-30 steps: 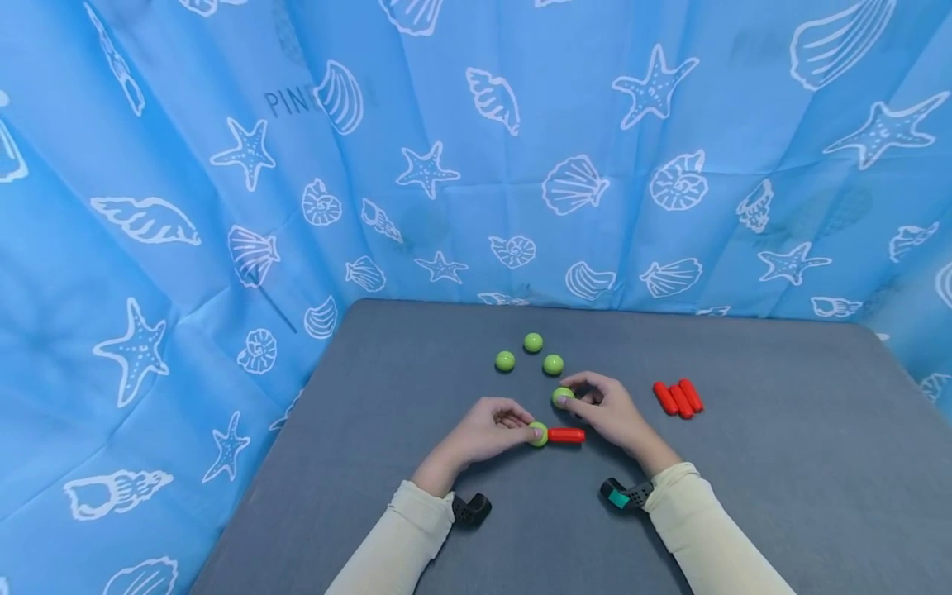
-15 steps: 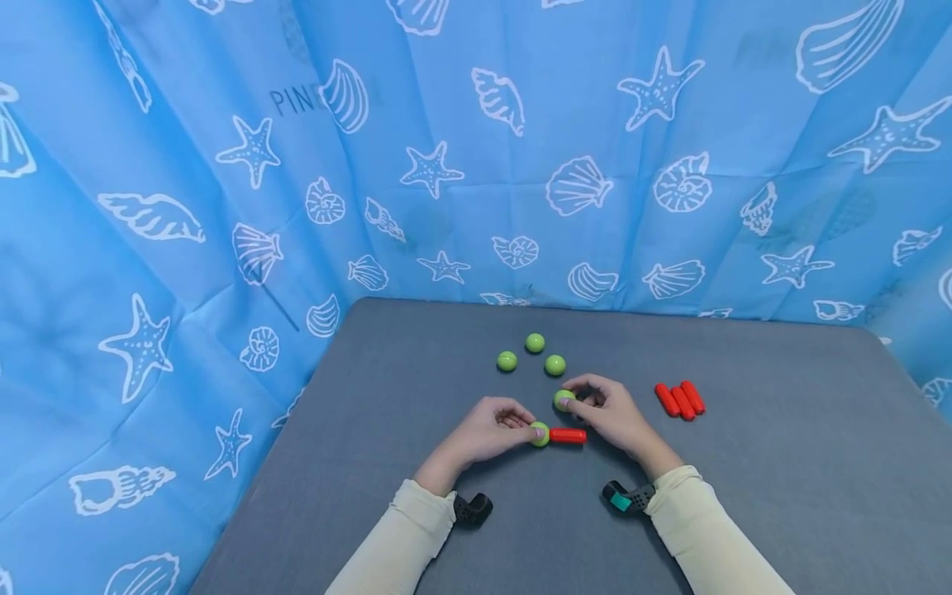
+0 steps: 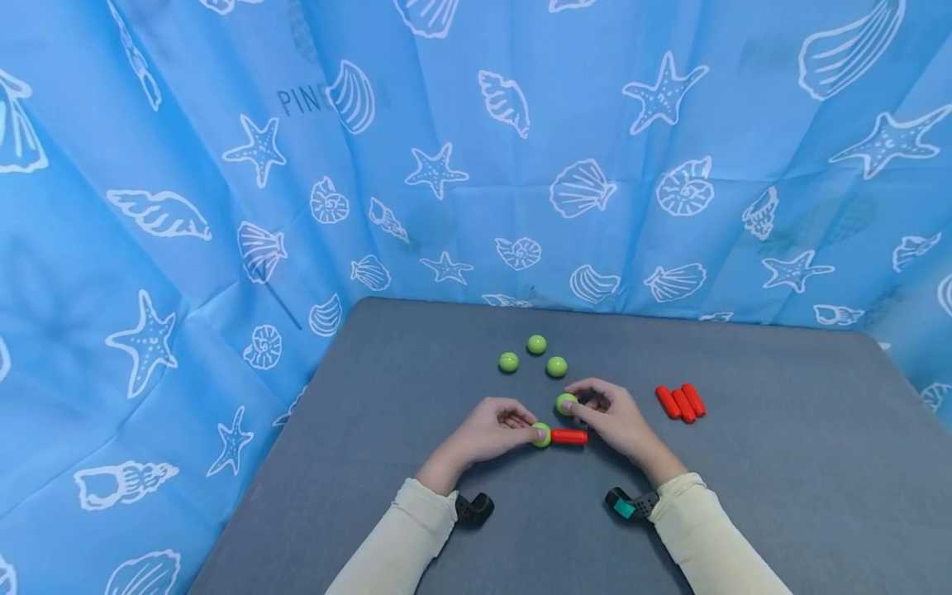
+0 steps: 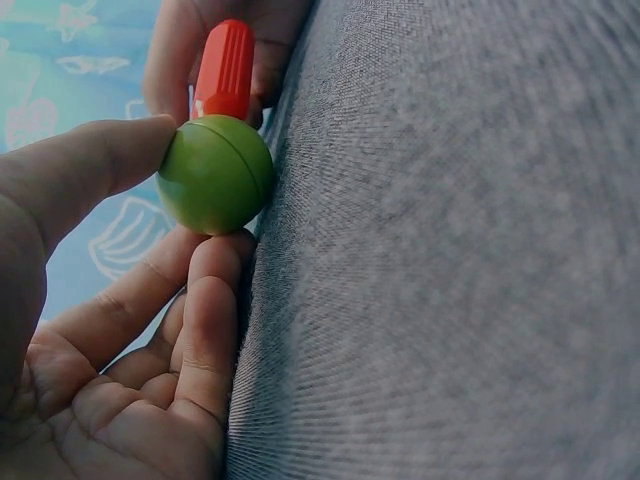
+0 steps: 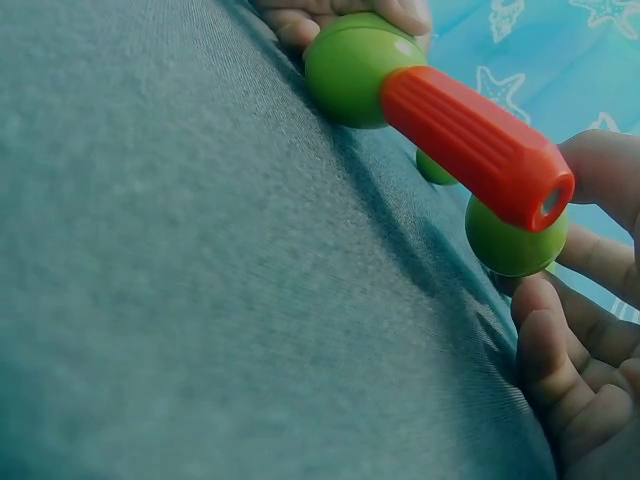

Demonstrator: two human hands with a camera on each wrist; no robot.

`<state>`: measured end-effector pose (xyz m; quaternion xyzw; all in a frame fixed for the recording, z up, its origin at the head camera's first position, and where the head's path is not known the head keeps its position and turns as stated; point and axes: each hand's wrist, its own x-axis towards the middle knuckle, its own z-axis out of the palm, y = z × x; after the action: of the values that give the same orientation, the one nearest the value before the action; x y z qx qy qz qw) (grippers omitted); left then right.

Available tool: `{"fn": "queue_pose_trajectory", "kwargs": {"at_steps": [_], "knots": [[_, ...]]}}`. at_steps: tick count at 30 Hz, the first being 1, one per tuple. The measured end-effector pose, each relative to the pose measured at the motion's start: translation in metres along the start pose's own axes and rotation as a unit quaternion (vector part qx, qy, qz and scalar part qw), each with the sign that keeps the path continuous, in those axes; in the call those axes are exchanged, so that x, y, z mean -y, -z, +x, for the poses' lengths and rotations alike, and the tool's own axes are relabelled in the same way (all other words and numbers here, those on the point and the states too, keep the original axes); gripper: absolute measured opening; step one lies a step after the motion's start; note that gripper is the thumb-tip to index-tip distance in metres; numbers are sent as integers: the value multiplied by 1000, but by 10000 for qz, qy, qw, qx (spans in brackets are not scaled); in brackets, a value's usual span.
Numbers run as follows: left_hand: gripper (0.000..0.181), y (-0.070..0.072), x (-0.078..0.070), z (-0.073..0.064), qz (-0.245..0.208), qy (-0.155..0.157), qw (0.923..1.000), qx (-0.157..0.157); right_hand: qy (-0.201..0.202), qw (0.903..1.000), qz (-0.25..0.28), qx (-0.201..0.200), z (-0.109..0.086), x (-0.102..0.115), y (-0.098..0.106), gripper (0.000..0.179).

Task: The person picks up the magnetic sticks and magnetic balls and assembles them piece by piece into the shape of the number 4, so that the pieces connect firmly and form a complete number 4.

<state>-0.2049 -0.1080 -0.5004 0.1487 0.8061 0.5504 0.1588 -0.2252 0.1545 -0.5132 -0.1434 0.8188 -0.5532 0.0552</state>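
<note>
My left hand pinches a green ball between thumb and fingers, low over the grey tabletop. Joined to that ball is a red ribbed rod, which points right; its free end shows a small metallic spot in the right wrist view. With thumb and fingertips my right hand holds a second green ball, just behind the rod's free end in the head view. Whether this ball touches the rod, I cannot tell.
Several loose green balls lie beyond the hands. To the right, several red rods lie side by side on the grey table. A blue curtain with white shells hangs behind.
The head view has shifted slightly. Both hands keep their hold on the green balls, and nothing else has visibly moved.
</note>
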Motion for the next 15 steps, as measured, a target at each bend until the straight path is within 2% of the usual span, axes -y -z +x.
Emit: {"fn": "queue_pose_trajectory", "kwargs": {"at_steps": [15], "knots": [[18,1,-2,-2,-111,33,9999,59,3,9998,171,104,-17,2,-2,34]]}}
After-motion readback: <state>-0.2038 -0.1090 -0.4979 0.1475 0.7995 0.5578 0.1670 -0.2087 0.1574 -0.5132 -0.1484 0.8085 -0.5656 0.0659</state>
